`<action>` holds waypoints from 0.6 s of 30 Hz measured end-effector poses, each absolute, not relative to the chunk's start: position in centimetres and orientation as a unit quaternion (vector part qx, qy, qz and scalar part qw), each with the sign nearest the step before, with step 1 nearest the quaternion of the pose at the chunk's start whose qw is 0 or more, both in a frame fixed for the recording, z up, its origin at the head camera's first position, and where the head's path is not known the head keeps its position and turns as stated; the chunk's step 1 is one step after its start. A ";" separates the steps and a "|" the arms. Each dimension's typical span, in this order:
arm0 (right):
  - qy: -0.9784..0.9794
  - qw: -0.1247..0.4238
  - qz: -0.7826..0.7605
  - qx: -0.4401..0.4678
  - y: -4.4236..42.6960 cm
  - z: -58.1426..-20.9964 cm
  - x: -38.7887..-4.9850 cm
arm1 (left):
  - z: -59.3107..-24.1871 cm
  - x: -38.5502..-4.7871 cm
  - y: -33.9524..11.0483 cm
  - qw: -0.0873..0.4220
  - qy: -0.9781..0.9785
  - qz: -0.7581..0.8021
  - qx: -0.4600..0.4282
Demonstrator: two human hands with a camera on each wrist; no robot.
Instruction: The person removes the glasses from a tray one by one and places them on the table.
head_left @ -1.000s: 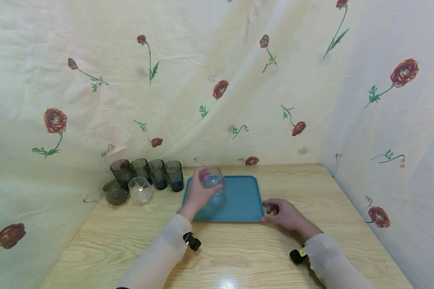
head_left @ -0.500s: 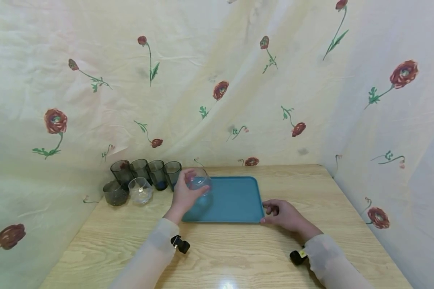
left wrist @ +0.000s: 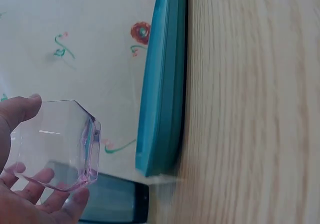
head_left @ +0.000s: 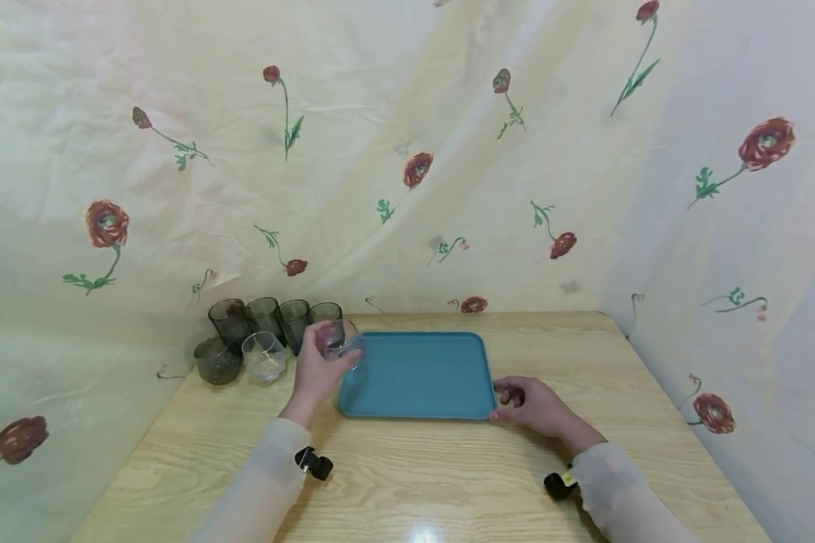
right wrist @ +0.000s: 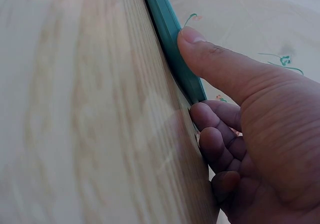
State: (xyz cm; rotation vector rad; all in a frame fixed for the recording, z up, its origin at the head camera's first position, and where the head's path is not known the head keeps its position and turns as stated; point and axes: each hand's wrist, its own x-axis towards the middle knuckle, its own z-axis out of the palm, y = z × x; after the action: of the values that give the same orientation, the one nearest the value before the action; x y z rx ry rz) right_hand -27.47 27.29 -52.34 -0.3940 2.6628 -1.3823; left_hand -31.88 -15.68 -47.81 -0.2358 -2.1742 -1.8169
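Note:
My left hand (head_left: 315, 375) holds a clear round glass (head_left: 346, 351) between thumb and fingers, above the left edge of a blue tray (head_left: 421, 377). In the left wrist view the glass (left wrist: 57, 139) has a faint pink tint and lies sideways in that camera's picture, apart from the tray wall (left wrist: 160, 98). At the tray's front right corner is my right hand (head_left: 539, 407). Its thumb presses the tray's outer wall (right wrist: 167, 31) in the right wrist view, while the curled fingers meet the corner, pinching it. The bare tray lies flat on the table.
Several tall dark glasses (head_left: 293, 320) stand in a row at the back left. In front of them are a short dark glass (head_left: 217, 363) and another short clear glass (head_left: 265, 360). A flowered cloth (head_left: 353, 151) hangs behind the wooden table (head_left: 394, 467).
My left hand has carried the clear glass leftward, from over the tray's middle left to its left edge. The right hand stays at the tray corner.

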 end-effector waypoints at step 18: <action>0.887 0.055 -0.441 -0.123 27.4 -52.5 -27.7 | -49.3 -30.5 -20.5 0.166 -0.801 -0.575 0.006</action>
State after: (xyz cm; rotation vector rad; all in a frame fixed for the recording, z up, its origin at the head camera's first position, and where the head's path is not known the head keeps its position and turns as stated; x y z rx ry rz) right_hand -27.66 27.36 -52.54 -0.3740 2.6935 -1.3404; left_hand -30.53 -20.54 -49.31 0.0172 -2.2817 -1.6361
